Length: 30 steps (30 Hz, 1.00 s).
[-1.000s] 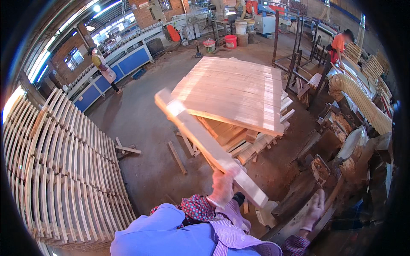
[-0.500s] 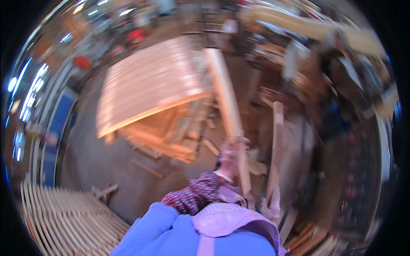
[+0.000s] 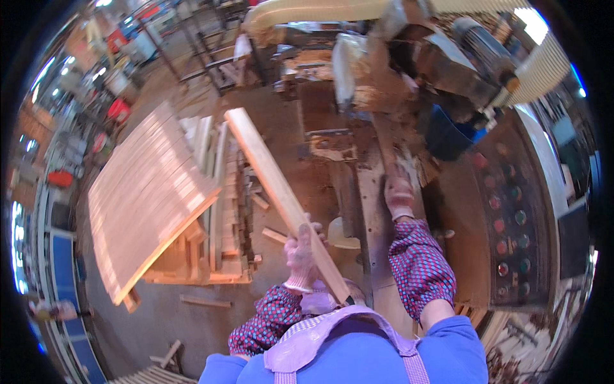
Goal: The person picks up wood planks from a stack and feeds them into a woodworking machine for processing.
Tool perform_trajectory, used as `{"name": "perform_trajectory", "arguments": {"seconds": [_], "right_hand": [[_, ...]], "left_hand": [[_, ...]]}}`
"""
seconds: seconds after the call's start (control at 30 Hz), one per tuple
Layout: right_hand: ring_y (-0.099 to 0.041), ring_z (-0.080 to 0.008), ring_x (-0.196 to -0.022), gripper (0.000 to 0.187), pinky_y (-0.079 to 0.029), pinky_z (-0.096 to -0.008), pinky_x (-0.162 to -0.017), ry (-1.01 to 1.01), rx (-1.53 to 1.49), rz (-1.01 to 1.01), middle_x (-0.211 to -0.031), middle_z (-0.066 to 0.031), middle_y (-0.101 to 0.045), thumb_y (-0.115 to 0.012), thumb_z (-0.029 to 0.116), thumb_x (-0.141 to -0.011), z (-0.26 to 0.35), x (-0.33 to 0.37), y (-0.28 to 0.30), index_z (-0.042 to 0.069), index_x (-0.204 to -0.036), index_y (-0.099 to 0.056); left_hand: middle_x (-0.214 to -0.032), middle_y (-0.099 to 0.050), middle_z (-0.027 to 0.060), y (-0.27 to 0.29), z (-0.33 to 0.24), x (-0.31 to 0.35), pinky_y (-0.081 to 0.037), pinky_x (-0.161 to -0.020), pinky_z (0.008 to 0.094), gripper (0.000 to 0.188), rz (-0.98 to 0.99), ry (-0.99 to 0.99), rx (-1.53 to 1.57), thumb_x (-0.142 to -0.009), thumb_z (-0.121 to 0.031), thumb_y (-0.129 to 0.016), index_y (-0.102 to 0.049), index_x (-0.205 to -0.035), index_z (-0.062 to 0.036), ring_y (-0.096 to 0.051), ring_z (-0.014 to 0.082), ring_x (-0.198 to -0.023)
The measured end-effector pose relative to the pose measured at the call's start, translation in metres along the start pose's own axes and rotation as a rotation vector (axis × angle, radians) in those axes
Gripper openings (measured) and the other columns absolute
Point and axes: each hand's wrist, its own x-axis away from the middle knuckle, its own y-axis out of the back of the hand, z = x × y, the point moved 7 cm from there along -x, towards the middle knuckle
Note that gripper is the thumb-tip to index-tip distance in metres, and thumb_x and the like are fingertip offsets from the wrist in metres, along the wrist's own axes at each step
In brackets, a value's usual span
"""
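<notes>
I see the narrow surface [image 3: 377, 240] running up right of centre, the right hand [image 3: 400, 191] over it; whether its fingers are apart I cannot tell. Floor [image 3: 288, 146] shows between its left edge and the wood stack [image 3: 150, 195]. The left hand's [image 3: 302, 253] fingers clamp the beam [image 3: 275, 176], slanting mid-frame. Upper left, a red bucket [image 3: 119, 110]; contents unclear.

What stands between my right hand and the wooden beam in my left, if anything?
Nothing visible: your right hand is over the metal machine bed, with open space between it and the wooden beam gripped in your left hand.
</notes>
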Motion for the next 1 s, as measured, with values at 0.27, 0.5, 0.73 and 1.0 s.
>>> {"name": "perform_trajectory", "arguments": {"seconds": [0.27, 0.5, 0.73, 1.0], "right_hand": [[-0.044, -0.0273, -0.138, 0.090, -0.036, -0.0353, -0.114, 0.061, -1.024, 0.593, -0.152, -0.0215, -0.042, -0.077, 0.013, -0.082, 0.184, 0.193, 0.095, -0.003, -0.154, -0.026], [-0.040, -0.0420, -0.140, 0.067, -0.033, -0.0436, -0.116, -0.186, -0.219, 0.323, -0.152, -0.0280, -0.039, -0.065, 0.016, -0.087, 0.039, 0.306, 0.109, -0.001, -0.148, -0.041], [-0.034, -0.0385, -0.143, 0.055, -0.024, -0.0484, -0.121, 0.073, 0.402, 0.183, -0.157, -0.0153, -0.036, -0.046, 0.026, -0.097, 0.001, 0.188, 0.042, 0.005, -0.148, -0.041], [-0.044, -0.0347, -0.137, 0.048, -0.031, -0.0477, -0.116, 0.063, 0.181, 0.039, -0.151, -0.0150, -0.045, -0.051, 0.020, -0.095, -0.022, -0.016, -0.020, 0.010, -0.142, -0.051]], "left_hand": [[-0.140, -0.053, 0.0190, 0.004, 0.007, -0.003, -0.045, -0.103, 0.0344, 0.070, 0.190, -0.233, -0.718, -0.100, -0.042, -0.061, -0.037, -0.148, 0.0031, -0.055, 0.0261, -0.122], [-0.092, -0.058, -0.0015, 0.121, -0.192, 0.041, -0.043, -0.073, 0.0269, 0.011, -0.345, -0.624, 0.204, -0.099, -0.022, -0.063, -0.060, -0.100, -0.0115, -0.050, 0.0087, -0.079], [-0.094, -0.070, 0.0037, 0.207, -0.206, -0.012, -0.045, -0.051, 0.0238, 0.023, -0.338, -0.334, 0.419, -0.096, -0.034, -0.067, -0.065, -0.102, -0.0119, -0.066, 0.0192, -0.077], [-0.077, -0.058, -0.0038, 0.173, -0.214, 0.003, -0.037, -0.045, 0.0213, 0.020, -0.479, -0.339, 0.348, -0.089, -0.032, -0.077, -0.064, -0.092, -0.0163, -0.050, 0.0077, -0.061]]}}
